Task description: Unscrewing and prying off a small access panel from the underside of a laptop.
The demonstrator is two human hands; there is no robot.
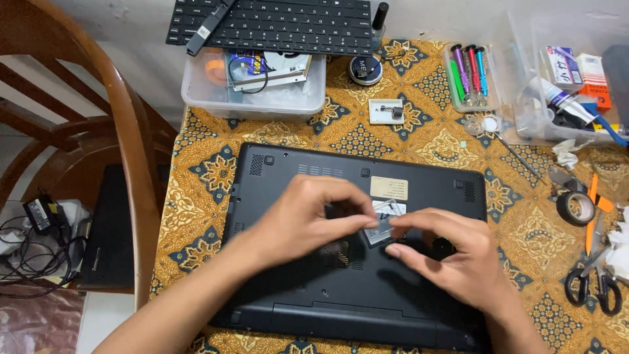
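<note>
The bracket [383,226], a small silver metal piece with a shiny flat face, is held between both hands just above the middle of the laptop [295,288], which lies bottom up on the patterned cloth [445,141]. It looks thin and light, probably stiff but easy to bend at its tabs, and smooth enough to slip; I judge the safest hold is on its two short edges, not on the flat face. The left hand [304,219] has its fingers closed in a pinch at the bracket's left end. The right hand [458,255] is curled, with thumb and forefinger pinching the right end.

Near the cloth's far edge stand a clear box [252,92] of parts with a keyboard [275,26] on top, and a tray of screwdrivers [468,75]. At the right edge lie black tape [575,208] and scissors [596,275]. A wooden chair [124,137] stands beside the left edge.
</note>
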